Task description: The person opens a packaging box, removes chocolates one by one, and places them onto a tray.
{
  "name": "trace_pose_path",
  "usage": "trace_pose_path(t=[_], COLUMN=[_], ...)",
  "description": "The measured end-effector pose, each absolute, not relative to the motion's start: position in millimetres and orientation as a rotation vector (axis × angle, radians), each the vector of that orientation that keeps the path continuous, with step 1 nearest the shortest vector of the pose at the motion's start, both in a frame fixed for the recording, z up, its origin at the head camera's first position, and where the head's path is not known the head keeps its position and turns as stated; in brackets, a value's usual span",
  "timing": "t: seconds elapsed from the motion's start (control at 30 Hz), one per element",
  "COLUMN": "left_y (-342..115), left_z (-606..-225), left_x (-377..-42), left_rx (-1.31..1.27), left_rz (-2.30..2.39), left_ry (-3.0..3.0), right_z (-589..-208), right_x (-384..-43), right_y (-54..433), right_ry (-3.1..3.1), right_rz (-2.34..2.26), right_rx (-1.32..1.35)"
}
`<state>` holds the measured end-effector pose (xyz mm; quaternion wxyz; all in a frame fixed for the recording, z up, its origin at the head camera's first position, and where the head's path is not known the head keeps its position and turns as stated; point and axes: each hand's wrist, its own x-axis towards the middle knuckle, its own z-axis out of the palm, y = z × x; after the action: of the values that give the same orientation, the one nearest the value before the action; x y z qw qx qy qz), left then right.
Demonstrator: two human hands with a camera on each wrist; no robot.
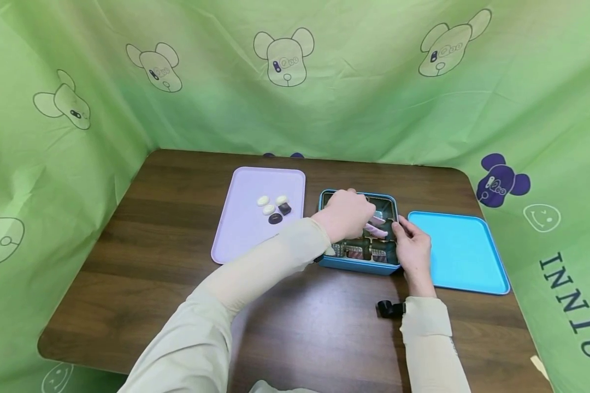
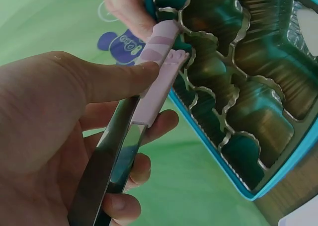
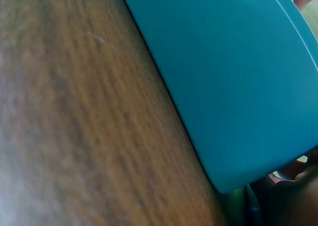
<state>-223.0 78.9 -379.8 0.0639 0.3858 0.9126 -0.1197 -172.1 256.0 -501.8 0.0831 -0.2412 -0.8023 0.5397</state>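
Note:
My left hand reaches over the blue box and holds a pair of metal tongs with pink, paw-shaped tips. In the left wrist view the thumb lies along one pink arm and the fingers curl behind the other. The tips stand slightly apart over the box's right part, nothing visible between them. My right hand grips the box's right side, thumb at the rim. Inside is a dark plastic insert with scalloped compartments; a white piece shows in one. Packaged pieces lie along the near side.
Left of the box lies a light purple tray with white oval pieces and two dark pieces. A bright blue tray lies to the right. The wooden table backs onto a green printed curtain.

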Motion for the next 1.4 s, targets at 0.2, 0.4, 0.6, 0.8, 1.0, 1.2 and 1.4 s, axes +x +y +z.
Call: trace_pose_path(t=[0.2, 0.4, 0.6, 0.8, 1.0, 1.2, 1.4], left_y=[86.1, 93.7, 109.4, 126.0, 138.5, 144.4, 146.0], left_z=[-383.9, -383.7, -383.9, -383.6, -375.1, -375.6, -382.6], left_x=[-223.4, -223.1, -220.5, -215.7, -211.5, -211.1, -211.9], left_rx=[1.148, 1.164, 1.154, 1.059, 0.977, 0.935, 0.922], left_rz=[-0.387, -0.422, -0.508, -0.597, -0.733, -0.810, -0.761], left_ry=[2.735, 2.742, 2.710, 2.687, 2.627, 2.575, 2.588], right_z=[-502.5, -502.9, -501.5, -502.5, -501.3, -501.6, -500.7], right_x=[-171.5, -170.6, -170.7, -171.7, -171.1, -171.8, -171.5], right_y=[255.4, 256.5, 257.3, 256.4, 258.4, 258.9, 259.3], right_ry=[-2.374, -2.349, -2.358, -2.361, -2.395, -2.395, -2.403], right_rz=[1.613, 1.618, 1.652, 1.656, 1.654, 1.656, 1.652], right_rx=[-0.688, -0.672, -0.697, -0.687, -0.684, -0.669, -0.698])
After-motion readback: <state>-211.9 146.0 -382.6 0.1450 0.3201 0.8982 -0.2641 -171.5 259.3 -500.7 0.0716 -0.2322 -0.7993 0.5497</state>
